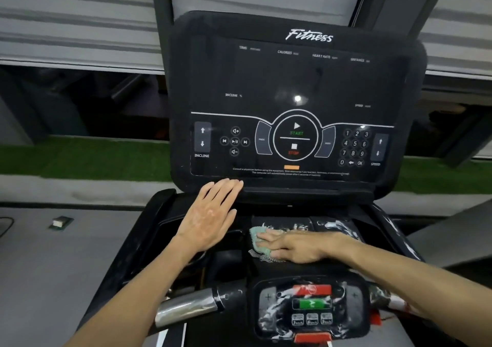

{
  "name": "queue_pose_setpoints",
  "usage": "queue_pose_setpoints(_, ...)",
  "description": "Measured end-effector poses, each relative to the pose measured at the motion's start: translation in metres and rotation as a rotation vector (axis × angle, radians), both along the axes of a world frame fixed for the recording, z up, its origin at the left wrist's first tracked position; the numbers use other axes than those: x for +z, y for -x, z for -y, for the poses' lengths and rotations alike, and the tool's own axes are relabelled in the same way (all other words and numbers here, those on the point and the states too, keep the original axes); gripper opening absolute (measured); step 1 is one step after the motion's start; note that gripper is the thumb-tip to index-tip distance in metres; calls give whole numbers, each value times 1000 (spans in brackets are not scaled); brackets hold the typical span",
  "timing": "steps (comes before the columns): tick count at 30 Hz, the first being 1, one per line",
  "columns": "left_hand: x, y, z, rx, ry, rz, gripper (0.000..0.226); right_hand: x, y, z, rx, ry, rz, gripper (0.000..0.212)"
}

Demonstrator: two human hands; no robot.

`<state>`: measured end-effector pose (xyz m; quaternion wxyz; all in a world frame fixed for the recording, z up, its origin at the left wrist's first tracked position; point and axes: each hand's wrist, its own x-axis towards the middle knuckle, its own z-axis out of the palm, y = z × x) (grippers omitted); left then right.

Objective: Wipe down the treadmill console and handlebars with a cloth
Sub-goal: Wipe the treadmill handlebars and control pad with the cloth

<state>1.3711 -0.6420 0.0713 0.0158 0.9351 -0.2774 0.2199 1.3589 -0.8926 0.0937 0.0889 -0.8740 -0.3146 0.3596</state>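
Note:
The black treadmill console (pixel 295 80) fills the upper middle, its dark screen marked "Fitness". My left hand (pixel 210 213) lies flat with straight fingers, its fingertips on the console's lower left rim. My right hand (pixel 292 245) presses a pale green cloth (pixel 257 240) flat onto the black tray below the screen; the fingers cover most of the cloth. White smears show on the tray around the cloth. A silver handlebar grip (pixel 190 309) lies at the lower left. The small button panel (pixel 311 306) between the handlebars is streaked with white.
Grey floor stretches to the left, with a small green and white object (pixel 60 223) lying on it. A green turf strip (pixel 80 160) runs behind the console. Striped blinds cover the windows above. A cup recess (pixel 226 258) sits left of the cloth.

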Motion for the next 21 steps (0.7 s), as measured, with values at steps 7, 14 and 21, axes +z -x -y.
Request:
queue_pose_setpoints(7, -1, 0, 1, 47, 6, 22, 61, -12, -21, 27, 96, 56, 267, 51)
queue_pose_setpoints(14, -4, 0, 5, 63, 15, 24, 63, -31, -22, 26, 173, -87, 259, 50)
queue_pose_setpoints(21, -2, -1, 3, 49, 31, 12, 64, -28, -31, 36, 302, -106, 239, 48)
